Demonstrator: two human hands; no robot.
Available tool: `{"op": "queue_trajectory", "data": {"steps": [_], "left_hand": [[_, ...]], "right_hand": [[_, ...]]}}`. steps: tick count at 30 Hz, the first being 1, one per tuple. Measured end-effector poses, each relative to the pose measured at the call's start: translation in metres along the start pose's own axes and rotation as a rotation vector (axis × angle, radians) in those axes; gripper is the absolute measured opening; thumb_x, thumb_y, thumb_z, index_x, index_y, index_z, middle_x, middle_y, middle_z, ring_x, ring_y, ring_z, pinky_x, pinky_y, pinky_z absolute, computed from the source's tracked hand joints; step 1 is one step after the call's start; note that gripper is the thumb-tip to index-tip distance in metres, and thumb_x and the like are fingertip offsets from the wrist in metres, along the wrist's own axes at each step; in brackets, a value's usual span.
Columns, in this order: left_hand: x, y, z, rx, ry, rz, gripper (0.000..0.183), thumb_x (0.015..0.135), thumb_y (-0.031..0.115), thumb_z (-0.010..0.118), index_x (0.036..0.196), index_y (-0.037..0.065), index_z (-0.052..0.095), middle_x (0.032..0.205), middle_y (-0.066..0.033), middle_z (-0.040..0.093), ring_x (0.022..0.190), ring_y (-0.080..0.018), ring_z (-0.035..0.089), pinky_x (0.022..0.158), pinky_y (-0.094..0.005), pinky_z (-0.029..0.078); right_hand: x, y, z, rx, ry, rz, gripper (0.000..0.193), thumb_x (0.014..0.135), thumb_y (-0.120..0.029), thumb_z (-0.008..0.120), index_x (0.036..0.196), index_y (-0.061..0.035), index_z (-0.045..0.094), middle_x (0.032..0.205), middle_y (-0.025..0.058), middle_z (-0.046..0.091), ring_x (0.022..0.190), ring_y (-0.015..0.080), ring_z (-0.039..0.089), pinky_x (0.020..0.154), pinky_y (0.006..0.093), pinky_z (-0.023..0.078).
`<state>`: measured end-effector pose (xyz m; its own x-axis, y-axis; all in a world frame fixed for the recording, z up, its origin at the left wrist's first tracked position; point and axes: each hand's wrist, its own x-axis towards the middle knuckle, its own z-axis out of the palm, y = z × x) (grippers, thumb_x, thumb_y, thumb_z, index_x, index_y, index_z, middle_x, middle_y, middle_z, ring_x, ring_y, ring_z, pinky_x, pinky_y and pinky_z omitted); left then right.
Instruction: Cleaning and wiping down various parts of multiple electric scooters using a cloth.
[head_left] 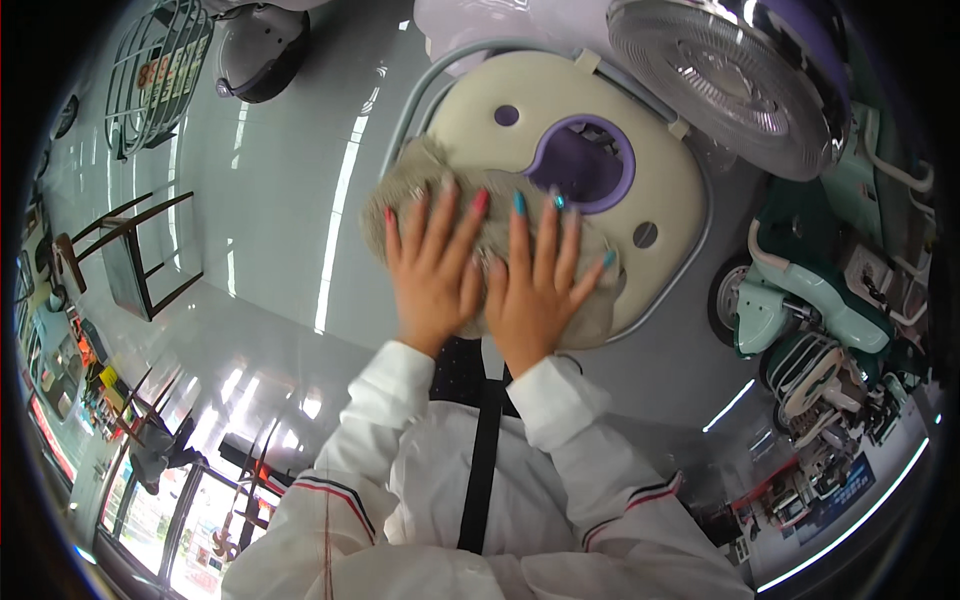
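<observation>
A fluffy grey-beige cloth [385,200] lies bunched over the near left part of a cream panel [470,105]. My left hand [432,265] rests flat on the cloth with its fingers spread. Beside it, my right hand [540,275] also presses down flat, fingers apart and thumb close to the left one. Just beyond the right fingertips, a purple ring [627,180] edges a round opening in the panel. Grey metal tubing [402,125] runs around the panel, and straps [587,62] loop over its far edge. The cloth's underside is hidden.
A large round headlight [725,85] stands at the far right of the panel. Green scooters [820,310] are parked to the right. On the left are a wire basket [150,90], a grey helmet [260,50] and a wooden chair [130,255] on the shiny floor.
</observation>
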<state>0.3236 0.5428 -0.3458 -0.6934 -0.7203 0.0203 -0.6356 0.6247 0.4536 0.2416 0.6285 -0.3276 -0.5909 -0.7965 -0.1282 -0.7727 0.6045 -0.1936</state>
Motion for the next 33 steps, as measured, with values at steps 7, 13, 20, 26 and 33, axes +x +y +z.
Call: {"op": "queue_trajectory", "data": {"steps": [7,13,20,26,33], "left_hand": [[-0.058,0.003,0.016,0.012,0.038,-0.032,0.052,0.084,0.032,0.042,0.134,0.018,0.047,0.143,-0.0143,0.036,0.131,-0.0426,0.026,0.108,-0.0573,0.015],[0.025,0.003,-0.003,-0.118,0.098,-0.028,0.051,0.083,0.028,0.045,0.133,0.019,0.048,0.142,-0.0147,0.036,0.131,-0.0416,0.028,0.106,-0.0573,0.017],[-0.043,0.038,0.013,0.142,-0.055,0.005,0.052,0.082,0.027,0.046,0.133,0.021,0.048,0.143,-0.0130,0.035,0.131,-0.0411,0.028,0.106,-0.0595,0.014],[0.017,0.059,0.010,0.036,-0.066,0.014,0.051,0.082,0.025,0.048,0.132,0.016,0.048,0.145,-0.0109,0.033,0.130,-0.0360,0.031,0.107,-0.0572,0.014],[-0.030,0.084,0.028,0.073,-0.141,0.151,0.055,0.078,0.026,0.053,0.131,0.013,0.048,0.142,-0.0084,0.039,0.130,-0.0273,0.035,0.107,-0.0545,0.017]], "right_hand": [[-0.056,0.004,0.016,-0.035,-0.043,0.020,0.046,0.090,-0.042,0.041,0.135,-0.0304,0.044,0.144,0.0052,0.035,0.132,0.0302,0.030,0.105,0.0608,0.006],[0.018,-0.006,-0.006,0.065,0.046,0.058,0.046,0.091,-0.039,0.042,0.136,-0.0281,0.043,0.143,0.0064,0.036,0.132,0.0295,0.031,0.104,0.0610,0.012],[-0.065,0.023,0.012,0.003,0.076,0.003,0.043,0.091,-0.033,0.042,0.132,-0.0246,0.047,0.143,0.0068,0.036,0.132,0.0307,0.031,0.105,0.0587,0.015],[-0.010,0.042,-0.009,0.100,0.037,0.074,0.044,0.090,-0.029,0.041,0.133,-0.0227,0.046,0.144,0.0074,0.035,0.132,0.0316,0.031,0.106,0.0535,0.018],[-0.064,0.085,0.007,0.134,0.066,0.040,0.046,0.090,-0.028,0.039,0.135,-0.0212,0.045,0.145,0.0104,0.033,0.133,0.0382,0.027,0.107,0.0556,0.015]]}}
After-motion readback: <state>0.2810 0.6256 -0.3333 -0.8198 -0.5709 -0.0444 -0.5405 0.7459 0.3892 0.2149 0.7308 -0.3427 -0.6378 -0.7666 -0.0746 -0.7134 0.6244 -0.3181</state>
